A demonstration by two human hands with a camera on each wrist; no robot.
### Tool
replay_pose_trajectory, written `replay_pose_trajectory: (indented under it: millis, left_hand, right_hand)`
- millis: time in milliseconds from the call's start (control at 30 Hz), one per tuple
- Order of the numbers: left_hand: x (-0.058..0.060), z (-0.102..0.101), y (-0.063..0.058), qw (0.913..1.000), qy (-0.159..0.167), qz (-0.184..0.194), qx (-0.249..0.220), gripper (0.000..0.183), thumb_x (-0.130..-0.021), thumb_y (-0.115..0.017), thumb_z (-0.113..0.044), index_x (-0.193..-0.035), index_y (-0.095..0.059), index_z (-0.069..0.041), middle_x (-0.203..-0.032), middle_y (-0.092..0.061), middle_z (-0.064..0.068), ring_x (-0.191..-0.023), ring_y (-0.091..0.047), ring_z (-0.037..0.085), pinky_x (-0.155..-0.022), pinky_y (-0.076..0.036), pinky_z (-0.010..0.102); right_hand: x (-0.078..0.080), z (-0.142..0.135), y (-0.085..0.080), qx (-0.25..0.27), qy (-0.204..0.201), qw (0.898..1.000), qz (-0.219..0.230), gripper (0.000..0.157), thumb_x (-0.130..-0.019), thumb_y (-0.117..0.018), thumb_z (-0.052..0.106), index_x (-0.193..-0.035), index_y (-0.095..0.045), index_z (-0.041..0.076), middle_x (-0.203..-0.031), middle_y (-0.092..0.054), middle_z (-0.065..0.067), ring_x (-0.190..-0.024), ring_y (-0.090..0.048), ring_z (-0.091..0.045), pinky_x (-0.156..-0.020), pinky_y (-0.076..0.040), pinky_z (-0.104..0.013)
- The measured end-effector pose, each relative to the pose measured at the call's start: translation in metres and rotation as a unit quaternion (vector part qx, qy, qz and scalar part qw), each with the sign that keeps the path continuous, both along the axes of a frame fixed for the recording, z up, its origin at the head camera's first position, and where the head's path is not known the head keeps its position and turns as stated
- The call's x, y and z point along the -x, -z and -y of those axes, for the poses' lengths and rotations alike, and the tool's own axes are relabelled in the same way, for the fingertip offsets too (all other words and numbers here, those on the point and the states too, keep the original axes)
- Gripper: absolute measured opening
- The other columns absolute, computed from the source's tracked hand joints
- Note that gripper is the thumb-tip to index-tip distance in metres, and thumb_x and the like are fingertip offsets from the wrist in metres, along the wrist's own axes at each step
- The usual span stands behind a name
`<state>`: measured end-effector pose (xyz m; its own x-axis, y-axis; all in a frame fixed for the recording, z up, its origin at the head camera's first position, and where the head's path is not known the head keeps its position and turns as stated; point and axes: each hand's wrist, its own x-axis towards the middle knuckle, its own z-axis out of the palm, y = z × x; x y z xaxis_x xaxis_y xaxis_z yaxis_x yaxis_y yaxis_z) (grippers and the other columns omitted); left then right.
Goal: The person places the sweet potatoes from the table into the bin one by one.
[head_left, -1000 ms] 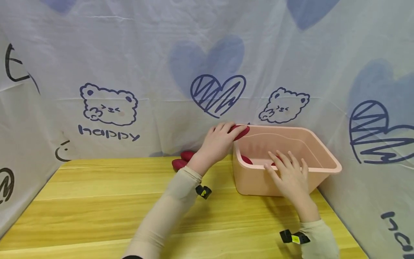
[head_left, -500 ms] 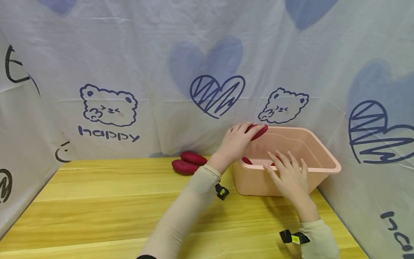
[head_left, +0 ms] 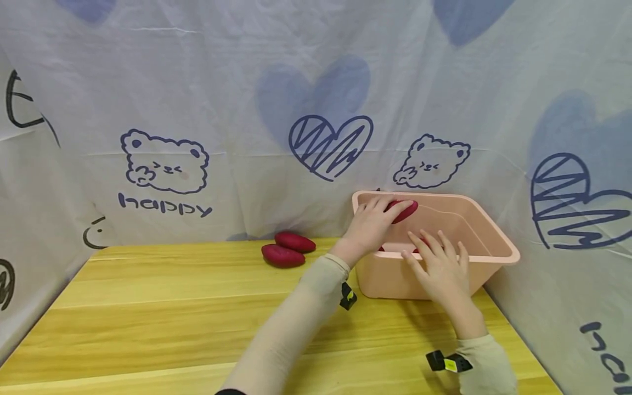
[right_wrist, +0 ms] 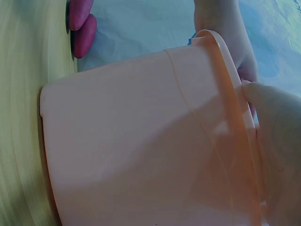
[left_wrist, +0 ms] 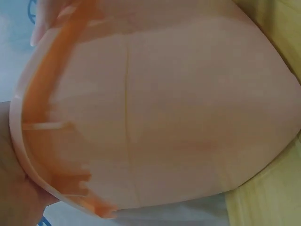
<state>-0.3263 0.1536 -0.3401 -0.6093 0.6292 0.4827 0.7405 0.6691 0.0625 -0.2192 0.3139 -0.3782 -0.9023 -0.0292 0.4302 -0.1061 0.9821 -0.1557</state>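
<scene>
My left hand (head_left: pixel 367 227) grips a red-skinned sweet potato (head_left: pixel 405 210) inside the mouth of a pink plastic bin (head_left: pixel 395 281), above its left end. Fingers spread, my right hand (head_left: pixel 443 271) rests over the bin's near rim, its fingertips reaching inside. Red bits of other sweet potatoes (head_left: pixel 416 250) show low in the bin, mostly hidden by the near wall and the hands. The left wrist view is filled by the bin's outer wall (left_wrist: pixel 164 103). In the right wrist view, the right thumb (right_wrist: pixel 254 92) lies at the rim.
Two more sweet potatoes (head_left: pixel 283 256) lie side by side on the wood-grain table (head_left: pixel 163 312), left of the bin near the back edge. A printed white cloth (head_left: pixel 232 109) hangs behind and along both sides. The bin stands close to the right-hand cloth.
My left hand has carried its sweet potato rightward from the bin's back left corner and slightly down into the opening. The two sweet potatoes on the table are now uncovered. My right hand stays put.
</scene>
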Motion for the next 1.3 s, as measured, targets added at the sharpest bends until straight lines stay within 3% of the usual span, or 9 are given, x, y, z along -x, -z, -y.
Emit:
replay_pose_trajectory:
  millis: [400, 800, 1033, 1300]
  left_hand:
    - [0.0073, -0.0005, 0.0036, 0.999, 0.02, 0.038, -0.011, 0.051, -0.098, -0.057, -0.024, -0.147, -0.041, -0.031, -0.146, -0.048, 0.001, -0.13, -0.049, 0.019, -0.111, -0.041, 0.037]
    - [0.0068, 0.0003, 0.0036, 0.9978, 0.015, 0.063, -0.016, 0.056, -0.096, -0.061, -0.022, -0.148, -0.04, -0.029, -0.147, -0.046, 0.001, -0.131, -0.048, 0.019, -0.112, -0.04, 0.038]
    - [0.0082, -0.0008, 0.0036, 0.9984, 0.002, 0.056, 0.001, 0.06, -0.095, -0.063, -0.024, -0.149, -0.038, -0.032, -0.147, -0.047, -0.002, -0.131, -0.048, 0.018, -0.103, -0.047, 0.039]
    - [0.0058, -0.0006, 0.0017, 0.9979, -0.004, 0.063, 0.009, 0.061, -0.095, -0.063, -0.026, -0.149, -0.037, -0.031, -0.148, -0.046, -0.002, -0.132, -0.047, 0.019, -0.106, -0.045, 0.039]
  right_hand:
    - [-0.001, 0.0004, 0.0002, -0.002, 0.002, 1.0, 0.001, 0.06, -0.099, -0.036, 0.057, -0.147, -0.044, 0.021, -0.151, -0.042, -0.015, -0.143, -0.024, -0.043, -0.114, -0.006, -0.067]
    - [-0.0007, 0.0011, -0.0003, 0.0, 0.0, 1.0, -0.003, 0.06, -0.099, -0.037, 0.057, -0.146, -0.045, 0.02, -0.15, -0.043, -0.015, -0.142, -0.025, -0.044, -0.114, -0.006, -0.067]
    - [-0.0004, 0.0009, 0.0007, -0.003, 0.005, 1.0, -0.002, 0.06, -0.099, -0.038, 0.057, -0.146, -0.045, 0.021, -0.15, -0.043, -0.014, -0.143, -0.025, -0.043, -0.114, -0.007, -0.067]
    - [-0.0012, 0.0012, -0.0001, -0.002, 0.005, 1.0, 0.002, 0.06, -0.099, -0.038, 0.057, -0.147, -0.044, 0.022, -0.151, -0.043, -0.013, -0.143, -0.025, -0.043, -0.114, -0.007, -0.066]
